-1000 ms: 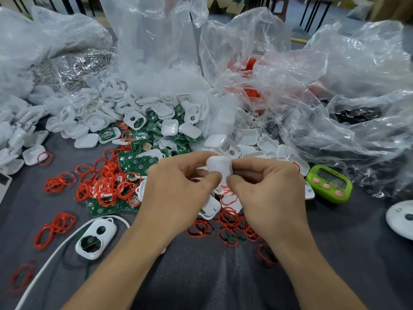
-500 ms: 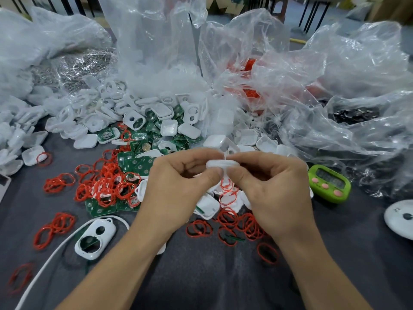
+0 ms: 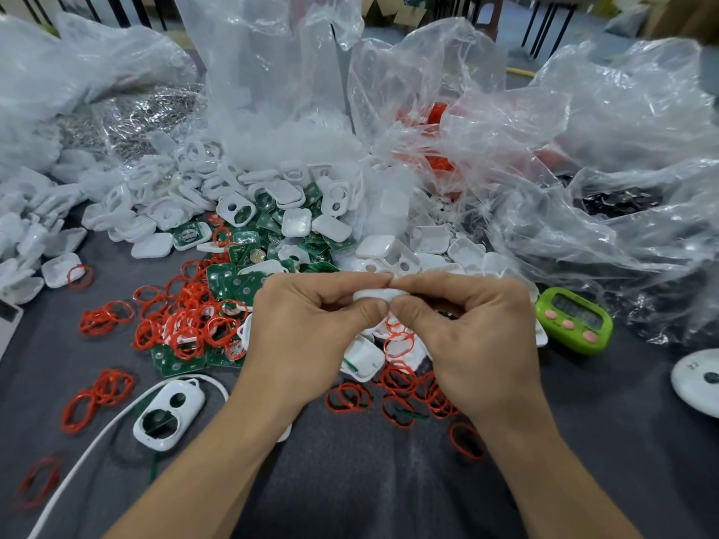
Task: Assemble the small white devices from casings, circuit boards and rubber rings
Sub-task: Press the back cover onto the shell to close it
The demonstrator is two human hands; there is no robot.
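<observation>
A small white device (image 3: 379, 294) is pinched edge-on between both hands above the table's middle. My left hand (image 3: 307, 336) grips its left end with thumb and forefinger, and my right hand (image 3: 467, 340) grips its right end the same way. Most of the device is hidden by my fingers. Behind my hands lies a heap of white casings (image 3: 272, 204) and green circuit boards (image 3: 229, 274). Red rubber rings (image 3: 186, 320) are strewn left of and under my hands. A white front casing with two holes (image 3: 169, 414) lies at the lower left.
A green timer (image 3: 574, 319) sits right of my right hand. Large clear plastic bags (image 3: 583, 149) fill the back and right. A white round object (image 3: 698, 381) lies at the right edge. A white cable (image 3: 89, 441) curves across the dark cloth at the lower left.
The device has turned from showing its flat face to lying edge-on between my fingers. Both hands have closed in tighter around it.
</observation>
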